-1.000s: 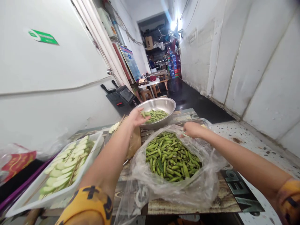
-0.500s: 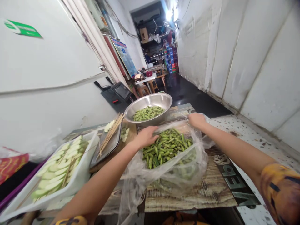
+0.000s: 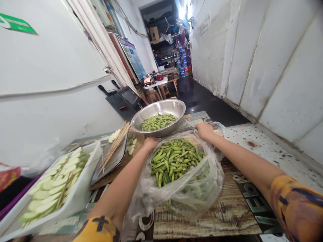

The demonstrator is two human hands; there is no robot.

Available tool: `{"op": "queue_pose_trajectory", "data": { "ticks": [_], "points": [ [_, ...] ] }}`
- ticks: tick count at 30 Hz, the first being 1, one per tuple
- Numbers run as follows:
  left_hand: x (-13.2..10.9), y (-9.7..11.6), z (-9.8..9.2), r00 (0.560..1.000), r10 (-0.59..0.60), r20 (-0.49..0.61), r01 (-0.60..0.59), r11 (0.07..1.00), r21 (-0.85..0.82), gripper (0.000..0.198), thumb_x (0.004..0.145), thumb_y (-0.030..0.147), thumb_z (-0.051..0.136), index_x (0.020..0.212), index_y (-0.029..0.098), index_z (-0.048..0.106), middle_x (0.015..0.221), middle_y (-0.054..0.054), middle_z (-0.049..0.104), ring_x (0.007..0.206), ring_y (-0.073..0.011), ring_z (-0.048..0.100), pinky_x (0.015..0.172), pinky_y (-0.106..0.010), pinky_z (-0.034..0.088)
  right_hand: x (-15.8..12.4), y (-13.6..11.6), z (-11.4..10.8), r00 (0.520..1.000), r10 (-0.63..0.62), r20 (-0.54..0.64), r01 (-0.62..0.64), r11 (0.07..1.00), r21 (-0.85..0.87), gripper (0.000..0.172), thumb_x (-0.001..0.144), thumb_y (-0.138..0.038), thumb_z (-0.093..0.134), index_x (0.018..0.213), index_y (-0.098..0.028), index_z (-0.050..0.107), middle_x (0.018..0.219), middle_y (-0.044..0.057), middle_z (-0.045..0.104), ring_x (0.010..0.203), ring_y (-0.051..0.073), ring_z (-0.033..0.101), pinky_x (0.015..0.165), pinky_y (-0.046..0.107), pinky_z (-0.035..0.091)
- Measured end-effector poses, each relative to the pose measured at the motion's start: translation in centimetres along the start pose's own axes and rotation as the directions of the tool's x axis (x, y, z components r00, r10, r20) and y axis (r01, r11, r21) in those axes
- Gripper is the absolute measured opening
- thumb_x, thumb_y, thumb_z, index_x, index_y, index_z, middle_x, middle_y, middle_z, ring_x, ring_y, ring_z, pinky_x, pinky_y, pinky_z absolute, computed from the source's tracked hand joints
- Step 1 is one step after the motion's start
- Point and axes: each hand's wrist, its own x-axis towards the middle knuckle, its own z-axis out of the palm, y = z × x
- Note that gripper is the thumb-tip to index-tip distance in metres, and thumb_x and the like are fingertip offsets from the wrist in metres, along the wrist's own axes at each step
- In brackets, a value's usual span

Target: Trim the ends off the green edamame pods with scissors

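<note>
While left hand (image 3: 150, 143) curls at plastic bag (image 3: 176, 191), grip unclear, right hand (image 3: 205, 130) clenched round thin tool (image 3: 190, 124)

The fingertips of the left hand (image 3: 150, 143) cannot be made out — nor what the thin pale thing (image 3: 190, 124) in the right hand (image 3: 205, 131) is. The cloudy plastic bag (image 3: 161, 193) blurs the lower pods (image 3: 188, 185). The left edge crops the white tray (image 3: 81, 182) and green sign (image 3: 20, 24). The blue poster's (image 3: 132, 57) print is too small to read.
</note>
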Motion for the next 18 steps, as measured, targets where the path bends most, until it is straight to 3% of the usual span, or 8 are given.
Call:
{"op": "queue_pose_trajectory", "data": {
  "ticks": [4, 7, 9, 11, 13, 15, 18],
  "points": [
    [-0.5, -0.2, -0.7, 0.998, -0.009, 0.063, 0.013, 0.998, -0.067, 0.012, 0.065, 0.022, 0.063, 0.072, 0.016, 0.071, 0.065, -0.005, 0.069, 0.065, -0.0196, 0.063, 0.060, -0.025, 0.048, -1.3, 2.0, -0.8, 0.996, -0.079, 0.048, 0.079, 0.997, 0.008, 0.036, 0.077, -0.035, 0.059, 0.110, -0.022, 0.067, 0.107, 0.012, 0.068, 0.099, 0.025, 0.062, 0.077, 0.028, 0.045],
    [-1.9, -0.5, -2.1, 0.995, 0.057, 0.081, -0.047, 0.991, -0.124, 0.016, 0.069, 0.022, 0.062, 0.079, 0.016, 0.073, 0.073, -0.005, 0.071, 0.073, -0.0203, 0.064, 0.071, -0.026, 0.050, -2.6, 3.4, -2.8, 0.994, -0.103, 0.039, 0.103, 0.995, 0.001, 0.046, 0.075, -0.046, 0.061, 0.113, -0.022, 0.066, 0.107, 0.011, 0.067, 0.100, 0.026, 0.061, 0.075, 0.027, 0.044],
    [-3.8, -0.4, -3.1, 0.994, 0.107, 0.029, -0.102, 0.985, -0.136, 0.022, 0.075, 0.021, 0.056, 0.089, 0.016, 0.072, 0.090, -0.008, 0.071, 0.091, -0.0228, 0.063, 0.087, -0.030, 0.046, -3.9, 3.4, -4.8, 0.992, -0.125, -0.019, 0.125, 0.992, 0.015, 0.050, 0.079, -0.052, 0.054, 0.117, -0.022, 0.063, 0.106, 0.009, 0.068, 0.098, 0.025, 0.061, 0.073, 0.026, 0.043],
    [-7.0, 0.3, -4.0, 0.976, 0.191, -0.100, -0.203, 0.972, -0.120, 0.030, 0.081, 0.021, 0.049, 0.103, 0.016, 0.068, 0.111, -0.010, 0.065, 0.112, -0.0242, 0.054, 0.102, -0.035, 0.036, -6.1, 2.7, -6.6, 0.963, -0.192, -0.187, 0.216, 0.969, 0.120, 0.048, 0.079, -0.053, 0.056, 0.113, -0.021, 0.065, 0.100, 0.007, 0.070, 0.087, 0.023, 0.062, 0.067, 0.024, 0.042],
    [-11.6, 1.3, -4.3, 0.878, 0.398, -0.267, -0.425, 0.904, -0.049, 0.034, 0.085, 0.025, 0.044, 0.111, 0.016, 0.063, 0.124, -0.012, 0.057, 0.121, -0.0245, 0.047, 0.107, -0.039, 0.031, -9.2, 1.3, -7.9, 0.930, -0.233, -0.285, 0.303, 0.925, 0.231, 0.046, 0.078, -0.050, 0.058, 0.112, -0.019, 0.065, 0.101, 0.006, 0.069, 0.080, 0.020, 0.062, 0.064, 0.023, 0.041],
    [-16.8, 2.1, -3.8, 0.799, 0.558, -0.224, -0.576, 0.818, -0.016, 0.037, 0.086, 0.029, 0.045, 0.120, 0.020, 0.058, 0.134, -0.011, 0.049, 0.126, -0.0243, 0.043, 0.108, -0.042, 0.030, -13.0, -0.3, -8.0, 0.911, -0.274, -0.308, 0.370, 0.872, 0.319, 0.044, 0.078, -0.048, 0.059, 0.110, -0.018, 0.066, 0.095, 0.006, 0.070, 0.074, 0.018, 0.061, 0.062, 0.023, 0.041],
    [-23.5, 1.9, -1.4, 0.718, 0.683, -0.133, -0.693, 0.719, -0.055, 0.045, 0.087, 0.024, 0.047, 0.132, 0.024, 0.046, 0.135, -0.010, 0.048, 0.123, -0.0221, 0.045, 0.103, -0.040, 0.039, -19.0, -1.6, -6.2, 0.893, -0.415, -0.173, 0.448, 0.796, 0.406, 0.037, 0.079, -0.044, 0.060, 0.108, -0.020, 0.066, 0.086, 0.004, 0.071, 0.065, 0.016, 0.060, 0.057, 0.022, 0.042]
  ]
}}
